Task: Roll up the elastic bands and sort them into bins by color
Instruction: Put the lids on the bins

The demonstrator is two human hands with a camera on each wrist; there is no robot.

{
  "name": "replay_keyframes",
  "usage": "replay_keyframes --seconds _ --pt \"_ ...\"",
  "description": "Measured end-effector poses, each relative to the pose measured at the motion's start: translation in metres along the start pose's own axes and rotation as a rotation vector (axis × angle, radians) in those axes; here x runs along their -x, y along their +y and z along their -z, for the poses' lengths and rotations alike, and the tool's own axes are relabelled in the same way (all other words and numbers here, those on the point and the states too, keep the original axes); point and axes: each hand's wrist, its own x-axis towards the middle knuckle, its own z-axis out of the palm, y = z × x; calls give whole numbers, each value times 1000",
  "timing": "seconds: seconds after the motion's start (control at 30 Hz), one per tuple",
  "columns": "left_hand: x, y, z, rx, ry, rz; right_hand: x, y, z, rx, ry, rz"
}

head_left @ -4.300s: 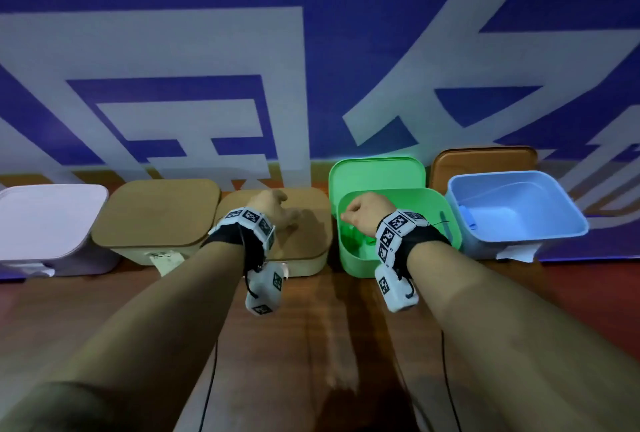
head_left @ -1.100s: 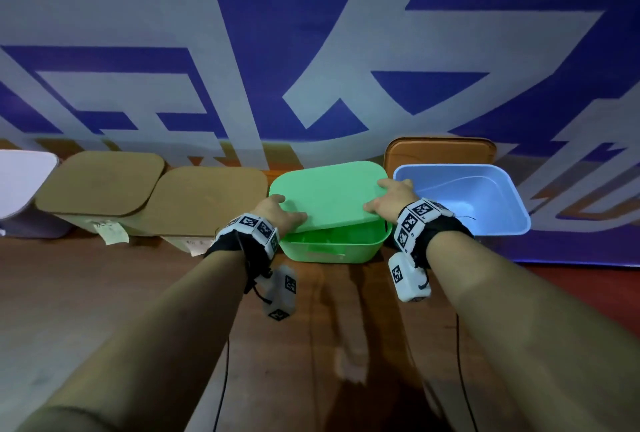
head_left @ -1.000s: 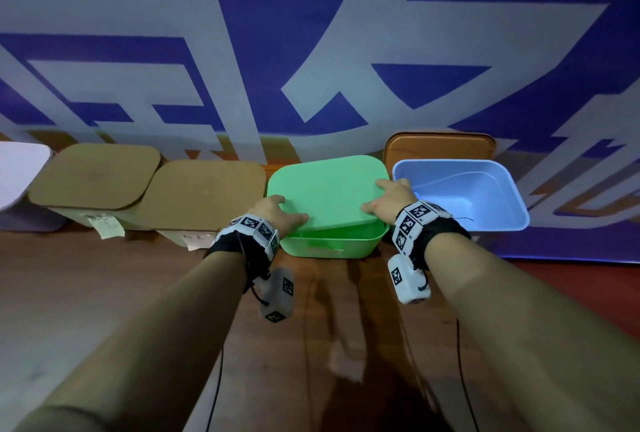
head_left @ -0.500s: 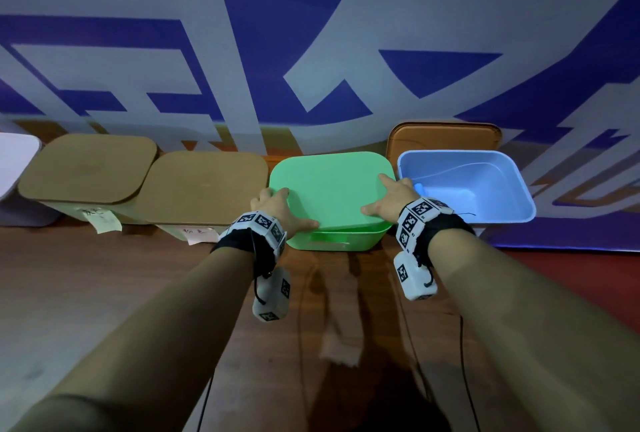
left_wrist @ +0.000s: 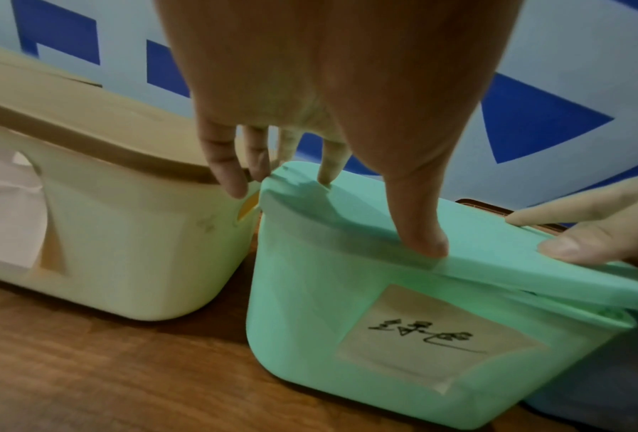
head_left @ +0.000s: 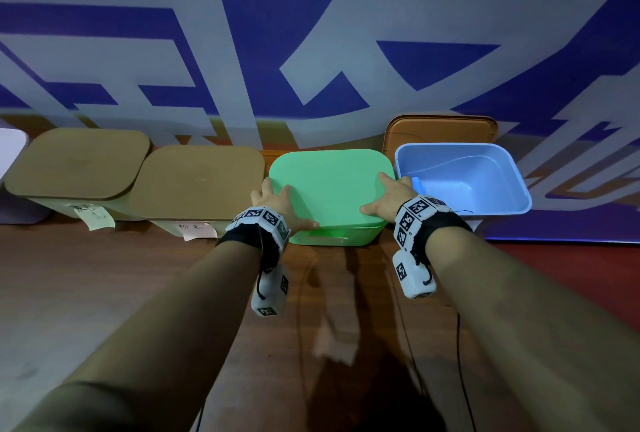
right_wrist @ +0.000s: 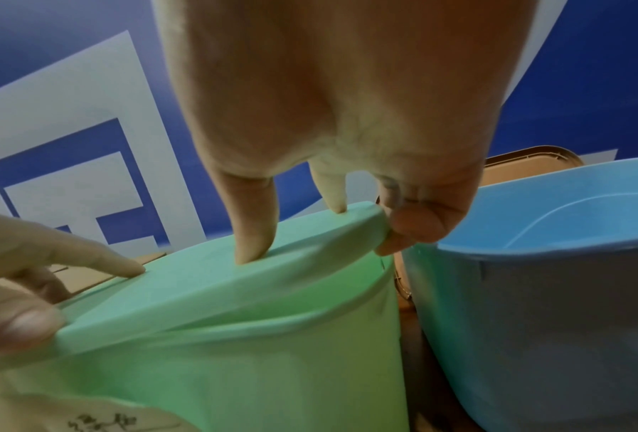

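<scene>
**Green bin, lid part-seated: risks**

Item: green lid (head_left: pixel 329 185) on green bin (left_wrist: pixel 346 336), standing on worktop (head_left: pixel 138 293) between a tan-lidded bin (head_left: pixel 201 182) and the open blue bin (head_left: pixel 460 178).

Grip: left hand (head_left: pixel 277 203) and right hand (head_left: pixel 391 196) each hold a lid side, thumbs on top and fingers curled over its edge.

Risk: the near-right corner rides above the rim; uneven pressure may leave it skewed or pinch fingers against the neighbouring bins.

Elastic bands: none visible.

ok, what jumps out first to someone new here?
Both hands, left hand and right hand, hold the green lid on the green bin mid-row, its near right edge not yet seated. Right of it sits the open blue bin; left, two tan-lidded bins.
</scene>
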Motion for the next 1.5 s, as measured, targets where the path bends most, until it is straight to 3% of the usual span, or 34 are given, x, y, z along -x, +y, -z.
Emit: replay_keyframes --seconds 0.23,0.43,0.57,0.77,0.97,1.5 --pt "-10 0 4 -54 -16 -53 3 0 -3 15 34 17" --pt "-10 3 6 -99 -30 -65 7 -3 0 273 137 39" --pt "-10 4 8 -131 -47 -66 4 2 -4 215 138 83" --pt "-11 9 11 -142 -29 -49 -1 3 -9 264 88 172" --pt "-19 9 14 -84 39 -76 -9 0 -7 311 2 156" --pt "-23 16 12 -218 -31 -108 -8 -9 -1 392 -89 125"
